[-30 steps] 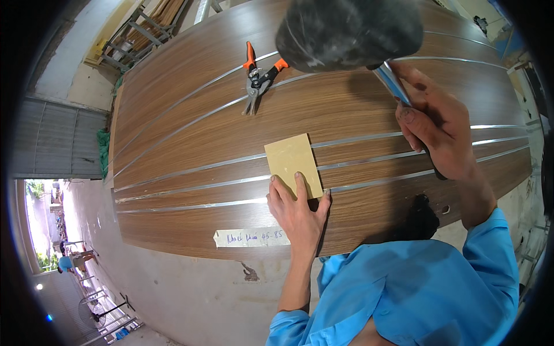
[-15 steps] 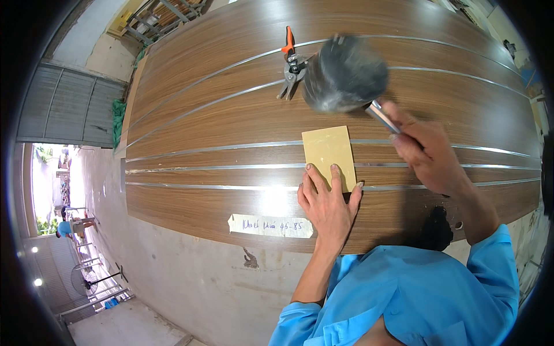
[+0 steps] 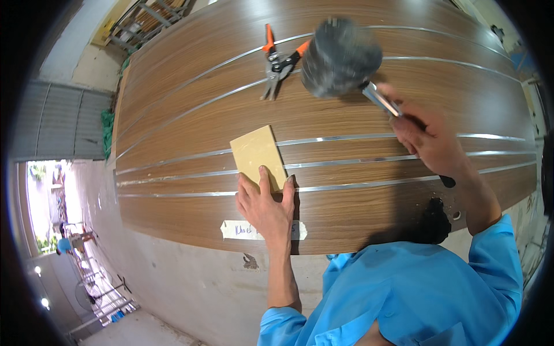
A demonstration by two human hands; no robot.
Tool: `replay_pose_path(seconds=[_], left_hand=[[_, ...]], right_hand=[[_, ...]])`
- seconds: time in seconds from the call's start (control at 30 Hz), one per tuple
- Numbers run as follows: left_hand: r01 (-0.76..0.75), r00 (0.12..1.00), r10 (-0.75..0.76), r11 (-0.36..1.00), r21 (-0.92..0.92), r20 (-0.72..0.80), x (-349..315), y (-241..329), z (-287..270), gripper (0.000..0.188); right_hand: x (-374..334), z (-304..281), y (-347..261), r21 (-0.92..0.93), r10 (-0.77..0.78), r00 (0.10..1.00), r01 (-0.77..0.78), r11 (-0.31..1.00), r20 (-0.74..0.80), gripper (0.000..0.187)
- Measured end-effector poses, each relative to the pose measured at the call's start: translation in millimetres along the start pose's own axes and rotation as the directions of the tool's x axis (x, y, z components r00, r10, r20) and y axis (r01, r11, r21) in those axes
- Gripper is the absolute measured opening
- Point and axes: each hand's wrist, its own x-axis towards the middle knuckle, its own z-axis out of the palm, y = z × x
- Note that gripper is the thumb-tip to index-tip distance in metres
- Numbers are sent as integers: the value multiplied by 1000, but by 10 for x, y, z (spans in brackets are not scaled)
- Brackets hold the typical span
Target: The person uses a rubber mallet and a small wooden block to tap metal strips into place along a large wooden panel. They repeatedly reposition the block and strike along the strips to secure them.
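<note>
On the wood-grain panel [image 3: 190, 138], my left hand [image 3: 266, 212] grips the near end of a flat cream-coloured block [image 3: 258, 154]. Its thumb is at the block's right edge and its index finger lies on top. The block sits tilted across the thin metal strips [image 3: 340, 162]. My right hand [image 3: 427, 130] is wrapped round the handle of a black-headed mallet [image 3: 341, 57], raised over the panel and slightly blurred. Orange-handled snips [image 3: 276, 66] lie with their jaws apart on the far strips, left of the mallet head.
A handwritten paper label [image 3: 236, 229] is stuck near the panel's front edge, partly covered by my left wrist. Green cloth [image 3: 108, 132] hangs at the left end. Far left, a person in blue [image 3: 66, 245] stands near a fan [image 3: 86, 293].
My left hand has shifted the block left along the strips and turned it. The mallet is still raised in my right hand. More of the snips now shows.
</note>
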Motion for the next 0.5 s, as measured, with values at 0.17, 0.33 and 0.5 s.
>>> replay_pose_path(seconds=[0.17, 0.33, 0.5], left_hand=[[-166, 978, 170, 985, -45, 119, -291, 504, 32, 70], [-234, 951, 251, 966, -110, 180, -551, 1164, 57, 70], [-261, 947, 281, 955, -139, 156, -639, 1385, 112, 68]], right_hand=[[-231, -173, -500, -21, -199, 937, 202, 979, -288, 46], [-396, -204, -159, -331, -262, 956, 208, 921, -129, 48], [-596, -239, 382, -340, 84, 995, -60, 939, 57, 50]])
